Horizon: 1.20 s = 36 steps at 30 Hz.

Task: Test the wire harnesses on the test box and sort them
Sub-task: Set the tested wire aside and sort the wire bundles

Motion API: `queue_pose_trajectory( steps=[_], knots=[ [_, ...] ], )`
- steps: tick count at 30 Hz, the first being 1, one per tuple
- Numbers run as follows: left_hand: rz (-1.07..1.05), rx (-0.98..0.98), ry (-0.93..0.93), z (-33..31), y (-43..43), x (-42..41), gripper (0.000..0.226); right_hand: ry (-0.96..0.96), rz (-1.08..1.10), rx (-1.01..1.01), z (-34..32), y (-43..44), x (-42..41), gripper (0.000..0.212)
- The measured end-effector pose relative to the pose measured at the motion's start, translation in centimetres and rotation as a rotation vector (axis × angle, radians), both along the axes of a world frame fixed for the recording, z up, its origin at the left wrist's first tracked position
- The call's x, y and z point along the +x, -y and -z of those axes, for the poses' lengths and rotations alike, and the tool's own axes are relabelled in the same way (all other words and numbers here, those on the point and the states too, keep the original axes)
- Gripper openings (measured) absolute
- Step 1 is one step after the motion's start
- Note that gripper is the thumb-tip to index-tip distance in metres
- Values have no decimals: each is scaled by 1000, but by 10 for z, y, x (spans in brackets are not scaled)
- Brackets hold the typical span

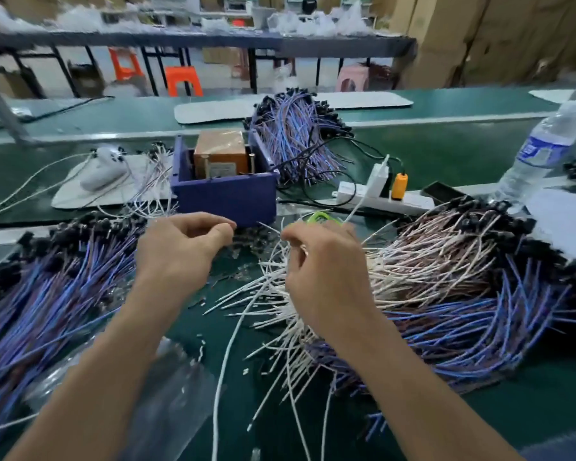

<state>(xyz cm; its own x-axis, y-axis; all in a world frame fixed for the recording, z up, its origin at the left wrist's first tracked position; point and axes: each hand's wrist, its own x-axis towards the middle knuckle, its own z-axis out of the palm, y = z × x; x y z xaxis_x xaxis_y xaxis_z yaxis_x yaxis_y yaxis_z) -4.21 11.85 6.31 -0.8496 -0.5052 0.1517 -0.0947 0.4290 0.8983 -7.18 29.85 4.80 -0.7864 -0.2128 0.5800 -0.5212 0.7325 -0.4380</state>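
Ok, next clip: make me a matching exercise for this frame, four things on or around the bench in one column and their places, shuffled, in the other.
Things
1. blue box
2. water bottle
3. power strip
4. orange stools

Places
A. on the floor under the far table
B. far right of the bench
C. centre of the bench, straight ahead
D. between the box and the bottle

Pairs: 1-C, 2-B, 3-D, 4-A

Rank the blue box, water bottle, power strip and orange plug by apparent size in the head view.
1. blue box
2. water bottle, at the frame edge, less sure
3. power strip
4. orange plug
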Motion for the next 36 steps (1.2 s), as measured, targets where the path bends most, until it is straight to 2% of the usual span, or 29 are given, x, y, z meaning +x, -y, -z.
queue_pose_trajectory(
  steps=[5, 8, 10, 13, 16, 20, 24, 26, 30, 33, 36],
  knots=[
    [-282, -163, 84, 4, 57, 28, 10, 113, -207, 96, 5, 79, -7, 34],
    [-403, -169, 21, 13, 86, 40, 14, 203, -322, 152, 10, 121, -12, 38],
    [-491, -220, -27, 21, 103, 48, 27, 271, -388, 194, 13, 148, -13, 40],
    [-604, -477, 49, 33, 119, 56, 66, 354, -462, 271, 19, 184, -12, 54],
    [-575, -561, 190, 43, 128, 55, 73, 373, -497, 321, 22, 213, -16, 64],
    [-564, -560, 195, 58, 137, 53, 67, 352, -547, 420, 19, 242, -26, 67],
    [-495, -594, 217, 66, 142, 49, 60, 236, -602, 567, 13, 255, -32, 33],
    [-456, -628, 253, 69, 146, 48, 54, 221, -612, 597, 10, 256, -33, 30],
    [-442, -617, 218, 70, 152, 50, 43, 246, -594, 461, 5, 246, -34, 30],
    [-449, -663, 145, 67, 150, 51, 32, 149, -578, 470, 6, 238, -35, 28],
    [-466, -739, 22, 63, 142, 53, 23, 79, -554, 378, -3, 227, -37, 18]
  ],
)
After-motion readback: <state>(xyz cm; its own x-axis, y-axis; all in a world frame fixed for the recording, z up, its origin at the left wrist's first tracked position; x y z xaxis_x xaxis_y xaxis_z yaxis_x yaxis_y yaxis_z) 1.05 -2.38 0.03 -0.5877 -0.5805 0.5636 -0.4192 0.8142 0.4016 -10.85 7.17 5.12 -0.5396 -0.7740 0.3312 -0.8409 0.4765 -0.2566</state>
